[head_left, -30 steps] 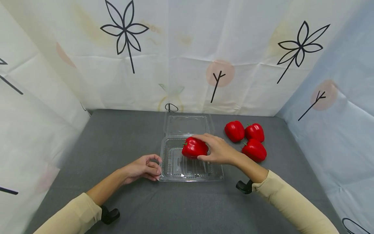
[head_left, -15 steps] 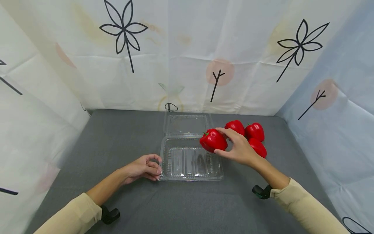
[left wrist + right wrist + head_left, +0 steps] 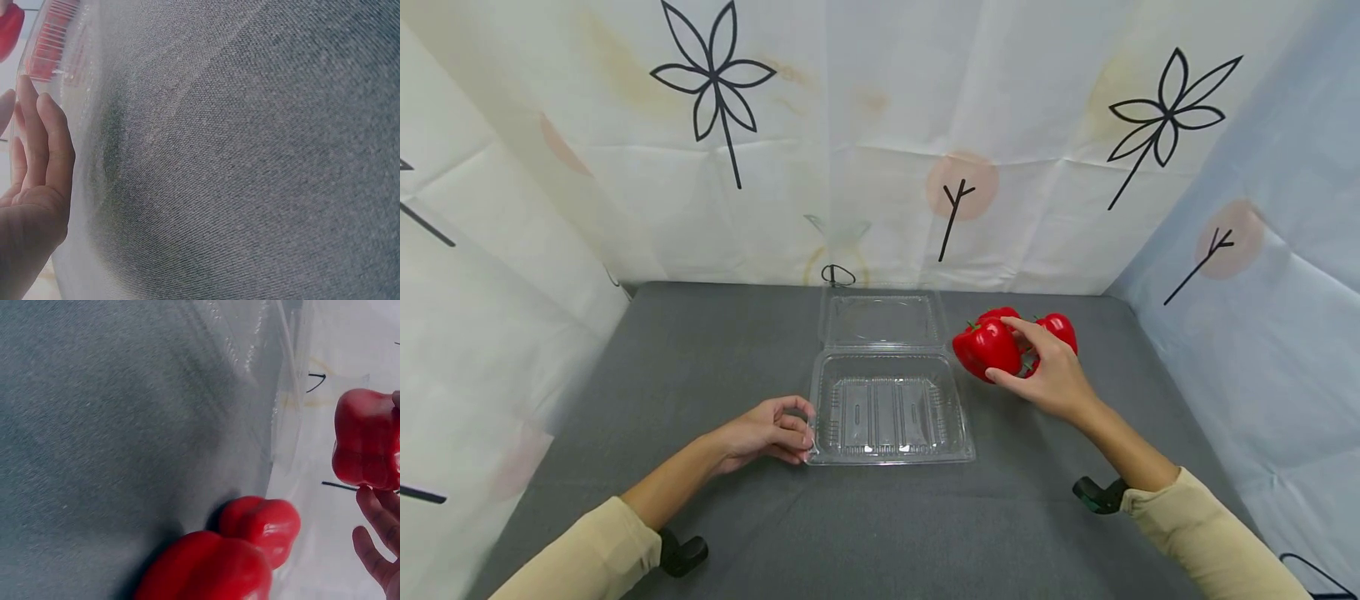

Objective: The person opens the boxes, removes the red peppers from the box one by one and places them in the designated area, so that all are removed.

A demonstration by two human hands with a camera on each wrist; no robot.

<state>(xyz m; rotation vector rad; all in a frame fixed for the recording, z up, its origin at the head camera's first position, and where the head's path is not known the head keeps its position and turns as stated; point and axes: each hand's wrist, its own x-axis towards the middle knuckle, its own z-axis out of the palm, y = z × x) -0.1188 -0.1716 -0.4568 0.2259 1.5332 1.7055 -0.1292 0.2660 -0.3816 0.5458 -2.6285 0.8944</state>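
Observation:
My right hand [image 3: 1051, 375] grips a red bell pepper [image 3: 987, 348] between thumb and fingers. The pepper is held up to the right of a clear plastic clamshell container [image 3: 887, 459], its green stem pointing up and away. In the right wrist view the held bell pepper [image 3: 365, 437] appears above the table, fingertips against it. My left hand [image 3: 771, 432] holds the container's left rim near the front corner, with the thumb and fingers on either side of it. The container lies with its lid [image 3: 883, 321] folded back, and nothing is inside its tray.
Other red bell peppers lie on the grey table at the back right. One bell pepper [image 3: 1057, 327] shows behind my right hand; others are partly hidden by the held one and the hand. Printed white cloth [image 3: 880, 192] closes off the back and sides.
My right hand has carried the bell pepper from above the container's tray to the right, toward the other peppers. The left hand and container have stayed in place.

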